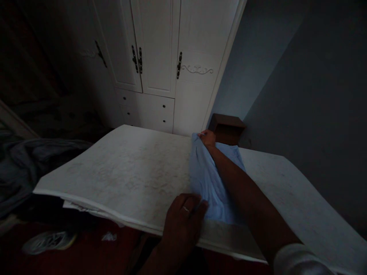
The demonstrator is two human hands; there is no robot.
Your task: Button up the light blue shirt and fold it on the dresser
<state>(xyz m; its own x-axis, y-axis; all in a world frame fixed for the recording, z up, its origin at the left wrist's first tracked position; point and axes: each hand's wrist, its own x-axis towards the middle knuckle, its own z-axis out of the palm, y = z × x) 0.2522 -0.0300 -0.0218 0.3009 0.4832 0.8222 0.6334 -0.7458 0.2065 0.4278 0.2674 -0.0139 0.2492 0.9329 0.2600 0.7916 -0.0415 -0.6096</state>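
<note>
A white wardrobe (pixel 155 42) with 4 dark handles stands beyond the far side of the white table (pixel 137 164), and a grey-blue wall (pixel 304 95) rises past the table's right side. The table's pale top has faint grey mottling. Left of the table lies a heap of dark grey fabric (pixel 20 168); below its near edge, a red floor (pixel 94 244) shows. A small brown cabinet (pixel 229 124) sits just behind the table's far edge, right of its middle.

The light blue cloth (pixel 209 191) lies creased across the middle of the table, running from its far edge to just short of its near edge. The right hand (pixel 208 138), its arm in a pale sleeve (pixel 301 261) reaching over the cloth, pinches the cloth's far-left part by the table's far edge. The left hand (pixel 185 219), over the table's near edge, has its fingers bent and pinches the cloth's near-left corner.

On the floor below the table's near-left side rests 1 shoe (pixel 50 242), with a crumpled whitish scrap (pixel 109 236) nearby. Smallest is 1 ring (pixel 186 209) on the left hand, above the table's near edge.
</note>
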